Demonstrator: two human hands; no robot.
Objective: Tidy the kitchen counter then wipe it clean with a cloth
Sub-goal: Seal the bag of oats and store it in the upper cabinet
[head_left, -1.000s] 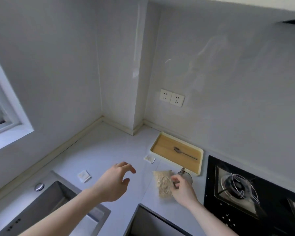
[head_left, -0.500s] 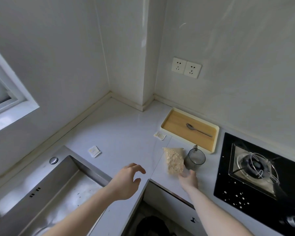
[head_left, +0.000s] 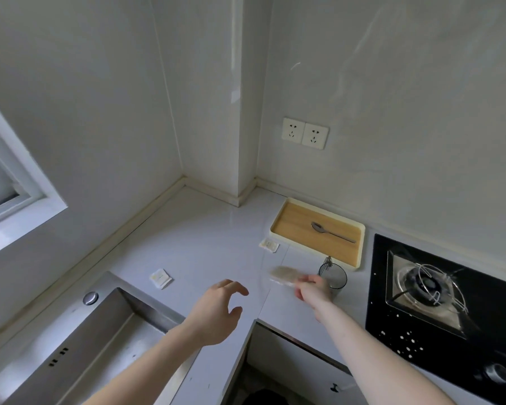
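My right hand grips one end of a clear bag of beige flakes, lifted off the pale counter and motion-blurred. Just behind that hand stands a dark glass cup. My left hand hovers over the counter's front edge with fingers curled apart and holds nothing. Two small white sachets lie on the counter, one near the sink and one by the tray. A wooden tray with a cream rim holds a metal spoon.
A steel sink sits at the lower left. A black gas hob fills the right side. Twin wall sockets are above the tray. A window frame is on the left wall. Below the counter's edge is an open gap.
My right hand has taken hold of the bag of flakes and lifted it off the counter, turning it sideways. The view has tilted and moved a little; my left hand stays hovering.
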